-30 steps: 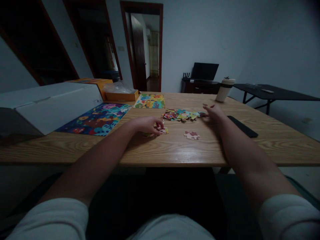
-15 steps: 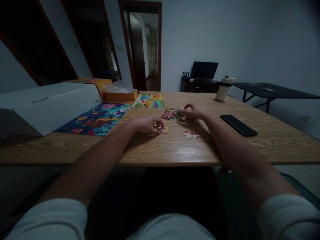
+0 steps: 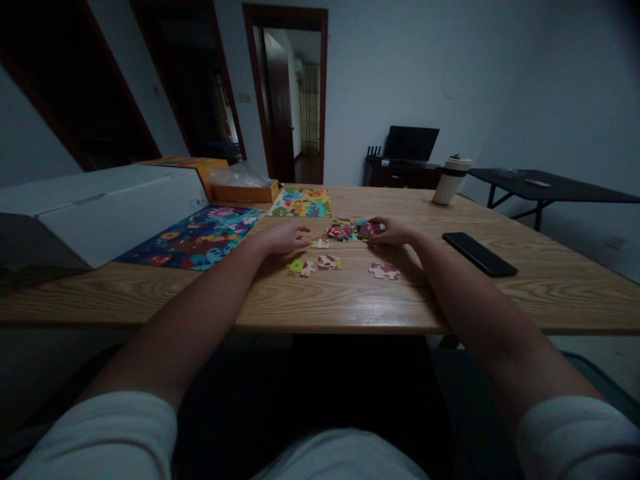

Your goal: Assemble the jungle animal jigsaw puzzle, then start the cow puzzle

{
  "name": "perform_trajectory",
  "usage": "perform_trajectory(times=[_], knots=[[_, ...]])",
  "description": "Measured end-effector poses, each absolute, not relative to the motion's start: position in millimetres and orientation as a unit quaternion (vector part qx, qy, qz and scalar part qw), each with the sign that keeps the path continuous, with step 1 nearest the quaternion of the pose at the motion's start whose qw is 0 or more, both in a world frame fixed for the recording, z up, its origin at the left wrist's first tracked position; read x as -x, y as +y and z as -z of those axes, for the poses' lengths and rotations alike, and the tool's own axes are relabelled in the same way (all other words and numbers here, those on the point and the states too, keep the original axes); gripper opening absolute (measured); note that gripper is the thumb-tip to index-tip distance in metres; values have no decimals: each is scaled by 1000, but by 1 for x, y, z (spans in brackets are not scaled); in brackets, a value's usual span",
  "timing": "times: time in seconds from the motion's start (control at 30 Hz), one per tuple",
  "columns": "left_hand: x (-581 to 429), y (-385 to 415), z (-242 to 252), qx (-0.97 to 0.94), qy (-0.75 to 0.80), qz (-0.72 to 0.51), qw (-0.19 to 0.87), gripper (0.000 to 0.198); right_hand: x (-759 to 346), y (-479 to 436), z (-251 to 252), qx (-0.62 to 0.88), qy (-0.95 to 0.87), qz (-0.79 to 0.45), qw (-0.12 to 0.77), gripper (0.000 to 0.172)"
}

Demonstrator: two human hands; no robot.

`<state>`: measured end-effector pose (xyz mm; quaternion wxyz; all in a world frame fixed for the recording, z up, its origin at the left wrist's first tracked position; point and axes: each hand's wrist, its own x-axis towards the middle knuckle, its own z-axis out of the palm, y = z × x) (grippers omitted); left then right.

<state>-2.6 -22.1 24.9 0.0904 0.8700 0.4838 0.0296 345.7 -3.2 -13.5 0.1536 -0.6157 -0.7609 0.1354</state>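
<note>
Left hand (image 3: 284,238), loosely spread, is just beside puzzle pieces (image 3: 321,244); right hand (image 3: 397,231) curls at the puzzle pile (image 3: 344,231), its grip unclear.

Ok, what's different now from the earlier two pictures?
The right hand moved left, and the puzzle pile now spreads less far right. The left hand drew left and forward, uncovering nearby pieces. The phone, cup and pink-brown piece stayed put.
</note>
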Motion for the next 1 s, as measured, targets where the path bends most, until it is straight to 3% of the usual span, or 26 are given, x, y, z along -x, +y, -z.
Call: perform_trajectory(times=[0.27, 0.4, 0.5, 0.6, 0.73, 0.87, 1.0], knots=[[0, -11, -7, -900, 425, -18, 98, 53, -361, 3, 16, 629, -728, -159, 222, 43], [-3, -16, -10, -903, 412, -19, 123, 50, -366, 11, 17, 640, -686, -170, 300, 39], [-3, -16, -11, -905, 407, -19, 127, 50, -368, 10, 10, 651, -649, -158, 360, 26], [-4, -16, -10, -904, 414, -4, 109, 53, -374, 2, -2, 688, -621, -150, 344, 15], [-4, -15, -9, -897, 429, 9, 101, 57, -386, -8, -11, 720, -624, -169, 251, 23], [-4, -14, -8, -904, 415, 4, 99, 56, -396, -7, -12, 748, -616, -131, 209, 17], [-4, -14, -8, -907, 408, 4, 101, 52, -391, -4, -14, 727, -659, -56, 188, 53]])
